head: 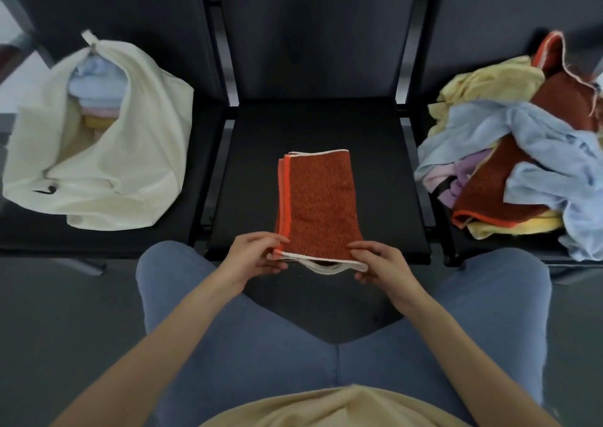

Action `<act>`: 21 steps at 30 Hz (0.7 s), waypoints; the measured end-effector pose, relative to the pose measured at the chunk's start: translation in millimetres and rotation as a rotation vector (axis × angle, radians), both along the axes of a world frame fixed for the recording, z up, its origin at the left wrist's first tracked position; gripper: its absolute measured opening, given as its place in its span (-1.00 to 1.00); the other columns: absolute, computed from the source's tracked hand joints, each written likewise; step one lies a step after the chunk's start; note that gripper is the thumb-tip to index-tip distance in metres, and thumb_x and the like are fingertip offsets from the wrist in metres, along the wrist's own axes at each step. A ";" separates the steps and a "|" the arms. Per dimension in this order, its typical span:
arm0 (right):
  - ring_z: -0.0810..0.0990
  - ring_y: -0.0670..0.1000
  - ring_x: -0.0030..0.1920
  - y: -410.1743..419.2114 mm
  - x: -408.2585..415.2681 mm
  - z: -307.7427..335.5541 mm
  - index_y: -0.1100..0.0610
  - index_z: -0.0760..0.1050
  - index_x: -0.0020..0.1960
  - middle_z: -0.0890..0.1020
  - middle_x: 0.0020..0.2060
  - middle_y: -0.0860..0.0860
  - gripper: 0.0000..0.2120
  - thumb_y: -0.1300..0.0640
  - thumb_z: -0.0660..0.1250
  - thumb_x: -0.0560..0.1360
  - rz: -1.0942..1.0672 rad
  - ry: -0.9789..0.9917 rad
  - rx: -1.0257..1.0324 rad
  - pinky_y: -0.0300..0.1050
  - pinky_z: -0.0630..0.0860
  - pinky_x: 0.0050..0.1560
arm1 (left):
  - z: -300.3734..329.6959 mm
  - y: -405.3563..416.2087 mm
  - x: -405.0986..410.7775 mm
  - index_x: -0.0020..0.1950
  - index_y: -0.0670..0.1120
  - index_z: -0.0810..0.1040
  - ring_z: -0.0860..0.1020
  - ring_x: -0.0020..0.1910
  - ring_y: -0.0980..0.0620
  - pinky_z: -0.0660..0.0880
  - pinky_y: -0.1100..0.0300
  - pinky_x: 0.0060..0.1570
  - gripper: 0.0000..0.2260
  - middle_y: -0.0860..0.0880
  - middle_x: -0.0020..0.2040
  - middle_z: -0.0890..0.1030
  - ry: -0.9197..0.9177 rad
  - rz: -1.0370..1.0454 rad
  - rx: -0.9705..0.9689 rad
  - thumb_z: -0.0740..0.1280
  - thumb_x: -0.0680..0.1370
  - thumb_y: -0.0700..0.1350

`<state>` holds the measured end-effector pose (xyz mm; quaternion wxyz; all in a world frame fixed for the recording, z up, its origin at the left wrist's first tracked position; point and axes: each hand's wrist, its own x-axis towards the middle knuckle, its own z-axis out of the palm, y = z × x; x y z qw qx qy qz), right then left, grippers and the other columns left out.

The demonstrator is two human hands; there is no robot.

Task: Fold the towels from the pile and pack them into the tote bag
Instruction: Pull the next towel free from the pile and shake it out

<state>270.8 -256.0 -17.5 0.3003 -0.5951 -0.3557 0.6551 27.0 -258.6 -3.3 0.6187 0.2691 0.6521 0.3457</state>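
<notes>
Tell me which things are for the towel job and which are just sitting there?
For the job:
rust towel, pinched at its near edge by the left hand and right hand
towel pile
tote bag, folded towels already inside

Just there:
black chairs
grey floor

At the centre of the frame the folded towel (321,203) was rust-red with a fine speckle, an orange band along its left edge and white trim at both ends. The tote bag (130,152) at the left was cream, with pale blue, pink and yellow towels inside. The pile (522,155) at the right mixed light blue, yellow, lilac and rust-red. The seats (375,152) were black.
</notes>
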 end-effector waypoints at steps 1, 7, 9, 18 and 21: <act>0.59 -0.05 -0.37 2.2 1.4 0.1 0.21 0.60 0.05 0.63 -0.23 0.08 -0.86 0.22 0.34 0.51 -0.024 0.081 -0.065 -0.25 0.52 -0.33 | 0.5 1.9 -0.3 -0.01 -0.20 0.66 0.67 -0.27 -0.10 0.61 0.17 -0.26 -0.84 -0.13 -0.32 0.61 -0.075 0.037 -0.021 0.28 0.55 -0.27; 0.68 0.02 0.03 28.2 7.2 5.0 0.27 0.60 0.03 0.70 -0.02 0.13 -0.79 0.25 0.41 0.41 -0.085 0.340 -0.157 -0.20 0.52 -0.01 | -1.5 27.6 3.5 0.14 -0.32 0.55 0.66 0.02 -0.19 0.61 0.05 0.03 -0.76 -0.29 0.06 0.65 -0.518 0.303 -0.120 0.26 0.51 -0.27; 0.69 -0.05 -0.10 39.8 2.7 3.1 0.25 0.62 0.01 0.72 -0.10 0.08 -0.82 0.20 0.43 0.45 -0.044 0.153 -0.093 -0.26 0.49 -0.14 | -2.1 39.0 6.7 0.19 -0.34 0.52 0.64 0.08 -0.22 0.56 0.00 0.12 -0.72 -0.33 0.10 0.62 -0.592 0.358 -0.127 0.23 0.52 -0.26; 0.46 -0.07 -0.51 101.5 -24.0 -37.2 0.18 0.49 -0.46 0.49 -0.57 0.01 -0.61 0.08 0.38 0.51 -0.138 -0.454 0.174 -0.16 0.43 -0.38 | -32.2 87.4 27.9 0.23 -0.35 0.47 0.60 0.08 -0.16 0.53 0.06 0.13 -0.74 -0.30 0.07 0.59 -0.337 0.413 -0.040 0.23 0.55 -0.32; 0.53 -0.05 -0.42 109.9 -26.5 -47.2 0.24 0.56 -0.12 0.56 -0.46 0.02 -0.83 0.12 0.35 0.52 -0.132 -0.477 0.161 -0.10 0.52 -0.28 | -43.7 89.0 36.6 0.37 -0.10 0.43 0.59 0.06 0.02 0.52 0.22 0.05 -0.60 -0.09 0.07 0.61 0.000 0.115 0.147 0.29 0.54 -0.31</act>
